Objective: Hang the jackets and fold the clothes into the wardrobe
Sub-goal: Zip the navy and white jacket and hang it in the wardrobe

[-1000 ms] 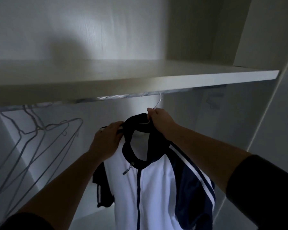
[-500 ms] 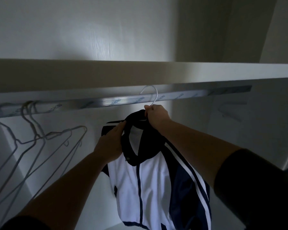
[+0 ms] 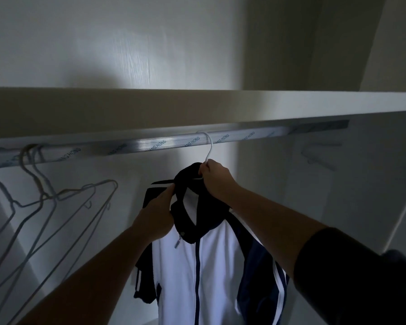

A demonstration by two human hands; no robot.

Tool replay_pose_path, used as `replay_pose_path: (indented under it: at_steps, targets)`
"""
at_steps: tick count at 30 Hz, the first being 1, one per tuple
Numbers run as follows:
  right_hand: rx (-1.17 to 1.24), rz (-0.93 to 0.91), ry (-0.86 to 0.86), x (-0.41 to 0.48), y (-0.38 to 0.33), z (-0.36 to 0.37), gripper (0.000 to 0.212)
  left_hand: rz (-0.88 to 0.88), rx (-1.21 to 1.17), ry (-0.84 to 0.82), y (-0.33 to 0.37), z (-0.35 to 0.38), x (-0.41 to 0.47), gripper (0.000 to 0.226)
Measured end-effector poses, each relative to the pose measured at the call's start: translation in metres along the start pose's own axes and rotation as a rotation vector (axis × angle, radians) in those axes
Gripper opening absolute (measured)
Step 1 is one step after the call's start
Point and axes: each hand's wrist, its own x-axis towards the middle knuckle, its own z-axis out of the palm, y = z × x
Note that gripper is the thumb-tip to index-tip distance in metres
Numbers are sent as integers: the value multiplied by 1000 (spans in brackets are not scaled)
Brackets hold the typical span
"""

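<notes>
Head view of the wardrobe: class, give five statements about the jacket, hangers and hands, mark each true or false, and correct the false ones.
1. The white hanger hooks over the rail. True.
2. The right hand grips the hanger below its hook. True.
3. The left hand touches nothing. False: it holds the jacket's dark collar.
4. The jacket is all black. False: its front is white, with a dark collar and side panels.
5. The empty wire hangers hang right of the jacket. False: they hang to its left.
</notes>
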Motion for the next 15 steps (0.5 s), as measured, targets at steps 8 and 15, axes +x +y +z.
replay_pose_path:
  at_steps: [8, 15]
  targets:
    - [79, 14, -99, -39, 7, -27, 37, 16, 115, -119, 37, -6, -28, 70]
    - [75, 13, -110, -102, 11, -73, 38, 4, 124, -165, 86, -27, -65, 67]
